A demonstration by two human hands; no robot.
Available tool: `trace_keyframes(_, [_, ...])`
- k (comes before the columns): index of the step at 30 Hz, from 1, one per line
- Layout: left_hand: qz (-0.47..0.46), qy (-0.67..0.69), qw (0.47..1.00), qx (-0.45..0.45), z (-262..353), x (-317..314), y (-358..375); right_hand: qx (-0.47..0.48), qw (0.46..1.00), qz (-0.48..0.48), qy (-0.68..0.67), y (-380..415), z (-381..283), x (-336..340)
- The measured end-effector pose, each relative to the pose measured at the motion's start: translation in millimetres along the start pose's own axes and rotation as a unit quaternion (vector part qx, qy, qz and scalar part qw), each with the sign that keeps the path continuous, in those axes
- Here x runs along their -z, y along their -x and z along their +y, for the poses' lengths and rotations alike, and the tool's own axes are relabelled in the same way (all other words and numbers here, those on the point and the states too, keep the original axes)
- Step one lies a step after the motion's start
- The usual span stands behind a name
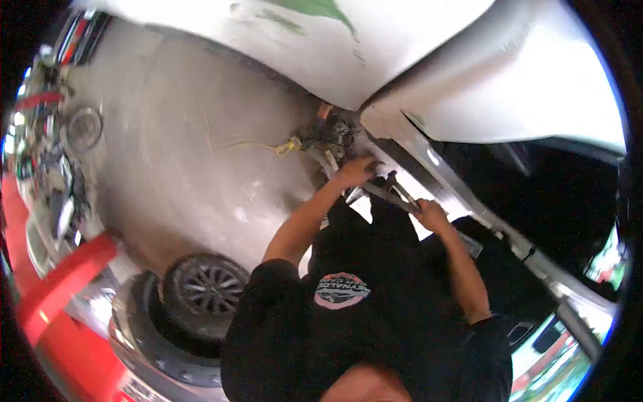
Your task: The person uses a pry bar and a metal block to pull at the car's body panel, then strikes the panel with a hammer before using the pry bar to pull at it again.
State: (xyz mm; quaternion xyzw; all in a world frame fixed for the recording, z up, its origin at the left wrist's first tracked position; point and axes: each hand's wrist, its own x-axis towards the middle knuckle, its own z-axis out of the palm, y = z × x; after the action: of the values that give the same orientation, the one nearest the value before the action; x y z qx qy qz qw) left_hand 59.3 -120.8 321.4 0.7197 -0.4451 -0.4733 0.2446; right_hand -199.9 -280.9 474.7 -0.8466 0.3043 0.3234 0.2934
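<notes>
My right hand (432, 216) is closed around the handle of a hammer (404, 189), whose dark head points up and away from me. A long grey metal bar (382, 194) lies alongside the hammer and runs toward the same hand. My left hand (356, 172) is at the bar's far end, by the car's wheel area, its fingers curled; what they grip is blurred. Just beyond it sits a dark, dirty suspension or hub assembly (335, 137) under the white body panel. A yellow cord or strap (290, 145) is attached there and trails left over the floor.
The white car body (415, 60) with green marks overhangs the work area, and its open door sill (455, 181) runs down the right. A wheel with tire (207, 288) lies at lower left, near a red lift arm (67, 288). Parts and another wheel (85, 128) line the left.
</notes>
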Motion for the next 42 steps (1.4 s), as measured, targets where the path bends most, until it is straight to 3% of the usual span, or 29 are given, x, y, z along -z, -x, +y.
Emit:
trace_keyframes(1, [-0.089,0.047,0.995,0.025,28,1,22,0.005,1.000,0.023,-0.008,5,-3,-8])
trace_keyframes(4, [-0.035,-0.107,0.981,-0.156,23,-46,68,-0.013,0.997,0.051,-0.062,33,-43,-5])
trace_keyframes(9, [-0.077,-0.282,0.934,-0.205,52,-2,108,-0.018,0.978,0.097,-0.184,63,-71,-46])
trace_keyframes(11, [-0.218,-0.178,0.947,-0.156,43,9,108,-0.004,0.976,0.082,-0.203,70,-80,-57])
trace_keyframes(12, [-0.237,-0.190,0.939,-0.161,41,13,111,-0.005,0.971,0.087,-0.220,71,-83,-64])
trace_keyframes(13, [-0.236,-0.203,0.939,-0.145,43,21,118,-0.014,0.966,0.094,-0.240,70,-79,-79])
trace_keyframes(16, [-0.246,-0.245,0.932,-0.106,40,40,149,0.040,0.943,0.266,-0.197,61,-73,-117])
trace_keyframes(20, [-0.215,-0.219,0.951,0.025,17,46,175,-0.009,0.924,0.290,-0.250,51,-52,-135])
trace_keyframes(22, [-0.215,-0.209,0.950,0.085,2,49,182,-0.098,0.877,0.260,-0.392,49,-35,-150])
trace_keyframes(25, [-0.167,-0.202,0.961,0.085,1,41,182,-0.148,0.851,0.317,-0.392,12,2,-228])
trace_keyframes(26, [-0.213,-0.170,0.949,0.157,18,41,176,-0.134,0.830,0.285,-0.460,15,10,-233])
trace_keyframes(27, [-0.213,-0.176,0.947,0.166,36,37,168,-0.128,0.914,0.213,-0.321,18,24,-235])
trace_keyframes(29, [-0.262,-0.018,0.911,0.319,75,26,146,-0.189,0.879,0.079,-0.431,33,35,-211])
trace_keyframes(30, [-0.275,0.057,0.896,0.343,79,22,135,-0.187,0.878,0.077,-0.435,30,37,-224])
trace_keyframes(32, [-0.270,0.096,0.886,0.364,106,9,113,-0.247,0.812,0.200,-0.491,23,42,-255])
trace_keyframes(33, [-0.263,0.137,0.875,0.383,116,1,103,-0.249,0.810,0.200,-0.492,25,45,-261])
trace_keyframes(35, [-0.270,0.144,0.887,0.347,111,-16,84,-0.229,0.667,0.054,-0.707,38,38,-235])
trace_keyframes(36, [-0.259,0.170,0.879,0.361,121,-23,73,-0.230,0.664,0.054,-0.709,45,30,-221])
trace_keyframes(38, [-0.226,0.236,0.863,0.386,134,-36,59,-0.166,0.550,0.079,-0.814,57,4,-194])
trace_keyframes(39, [-0.206,0.276,0.852,0.394,138,-45,54,-0.165,0.547,0.085,-0.816,58,-9,-189])
trace_keyframes(40, [-0.212,0.270,0.854,0.391,148,-52,52,-0.141,0.506,0.094,-0.846,58,-23,-186])
trace_keyframes(42, [-0.119,0.292,0.881,0.353,165,-68,54,-0.087,0.450,0.112,-0.882,67,-52,-171])
